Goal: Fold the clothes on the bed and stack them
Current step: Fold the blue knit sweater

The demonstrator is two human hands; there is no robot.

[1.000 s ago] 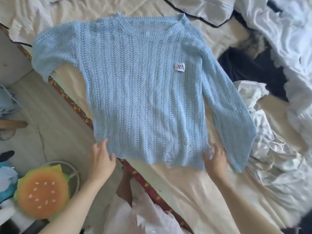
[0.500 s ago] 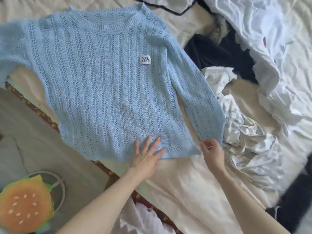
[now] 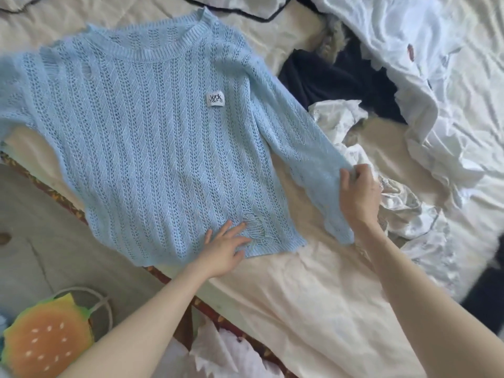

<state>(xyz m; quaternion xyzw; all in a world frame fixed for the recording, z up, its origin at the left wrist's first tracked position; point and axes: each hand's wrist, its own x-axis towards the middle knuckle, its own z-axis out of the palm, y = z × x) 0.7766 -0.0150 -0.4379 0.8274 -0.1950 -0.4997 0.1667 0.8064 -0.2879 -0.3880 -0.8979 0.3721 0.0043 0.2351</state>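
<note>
Landmark: white label (image 3: pixel 215 99) on the chest of the light blue knit sweater (image 3: pixel 152 148), which lies face up and spread across the cream bed sheet (image 3: pixel 313 296).

Risks, judged from the layout:
- Far left of the label, one sleeve runs out of frame near the bed edge. Folding toward the right could drag that side off the mattress.
- Below the label, the frayed hole at the hem could snag a fingertip, since the knit is very open.
- Right of the label, lifting the other sleeve could pull the crumpled white garment (image 3: pixel 395 203) along with it.

Hands:
- Left hand (image 3: pixel 225 249), below the label: fingers spread flat, pressing the hem just beside the frayed hole.
- Right hand (image 3: pixel 358 192), below and right of the label: fingers curled, pinching the sleeve near its cuff end.
</note>
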